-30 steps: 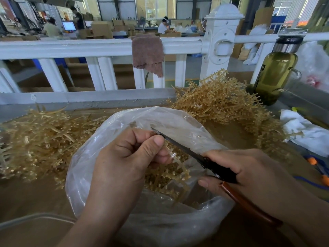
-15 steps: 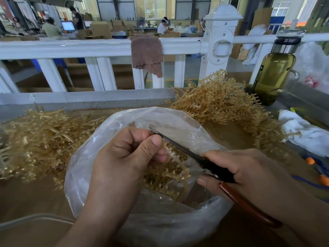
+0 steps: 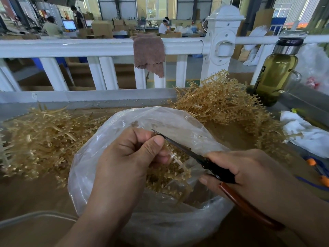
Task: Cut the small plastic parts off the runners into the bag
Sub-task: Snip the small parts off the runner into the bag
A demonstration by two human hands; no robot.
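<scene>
A clear plastic bag stands open in the middle of the table, with small amber plastic parts at its bottom. My left hand pinches an amber runner over the bag's mouth. My right hand grips red-handled cutters. Their thin black blades point up and left, and the tips lie against my left fingers at the runner. Most of the runner is hidden behind my left hand.
One heap of amber runners lies left of the bag, a second heap at the back right. A bottle of yellow-green liquid stands by the white railing. A white cloth and orange-tipped tools lie at the right.
Almost nothing differs. Both hands keep their grip over the bag, and the cutters stay at the runner by my left fingers.
</scene>
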